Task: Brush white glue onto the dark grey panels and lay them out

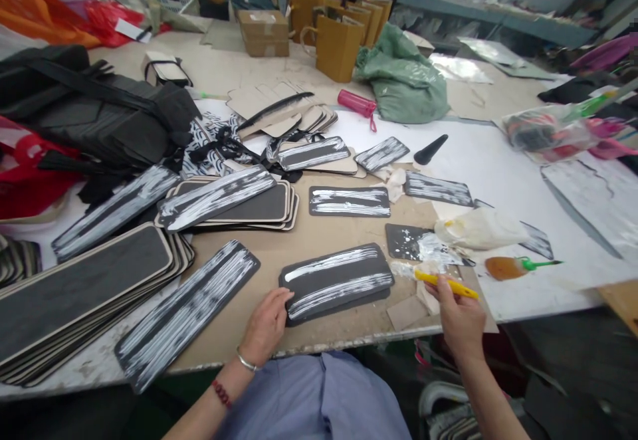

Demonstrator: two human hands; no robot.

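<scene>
A dark rectangular panel [336, 282] with two white glue-like streaks lies in front of me on brown board. My left hand [266, 320] grips its left edge, the fingertips on top. In my right hand [461, 317] is a yellow-handled brush [451, 285], its white-coated bristles just off the panel's right edge. Beyond the brush sits a dark piece [423, 244] splattered with white, partly under a whitish plastic bag [481, 227]. Another streaked panel [187, 314] rests diagonally to the left.
Stacks of dark panels [84, 294] fill the left side. More streaked panels [349, 201] lie farther back. An orange bottle [506, 268] stands out at right. Behind are a green bag [409, 81], a pink roll [356, 102] and a cardboard box [263, 33].
</scene>
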